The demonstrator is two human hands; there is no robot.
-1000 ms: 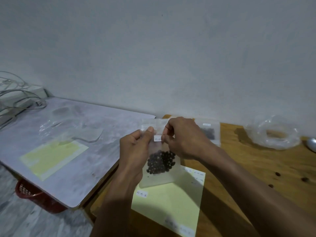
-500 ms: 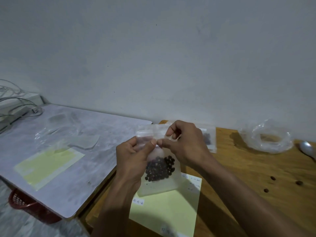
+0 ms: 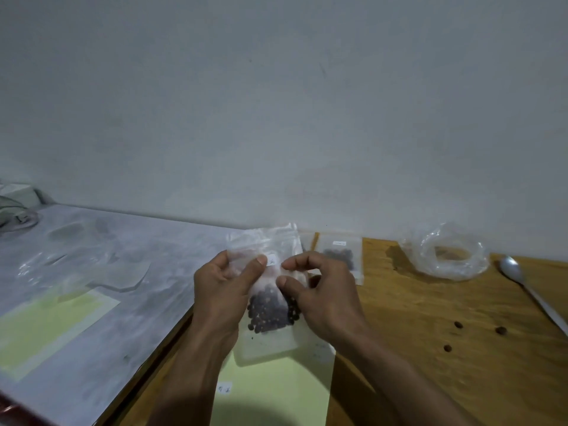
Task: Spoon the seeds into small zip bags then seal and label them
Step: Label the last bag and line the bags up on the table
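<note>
- The left hand (image 3: 219, 298) has a grip on the small zip bag (image 3: 267, 290): its thumb presses on the front and its fingers sit behind the bag.
- The right hand (image 3: 325, 298) has curled fingers right at the bag's other edge. Its grip looks like a pinch on the bag, but I cannot be sure it holds tight.
- The bag is held up in the air, above the yellow sheet (image 3: 276, 392) on the wooden table (image 3: 445, 364).
- The dark seeds (image 3: 270, 312) sit low inside the bag.
- A small white label (image 3: 271, 260) is stuck near the top of the bag, just beside the left thumb.
- What could go wrong: the label could go on crooked or get a wrinkle if a thumb pushes it sideways.
- If the zip at the top is not pressed shut all the way, seeds could fall out when the bag tips. I cannot tell if it is shut.
- A few loose seeds (image 3: 458, 325) already lie on the table, so more could roll off and get lost.
- Writing: the label has a dark mark on it, too small and blurry to read.
- Another little label (image 3: 224, 389) on the yellow sheet has marks that I cannot read.
- A second seed bag (image 3: 339, 253) lies behind, with a tiny label that is also too small to read.
- A spoon (image 3: 528, 290) lies far to the right.
</note>
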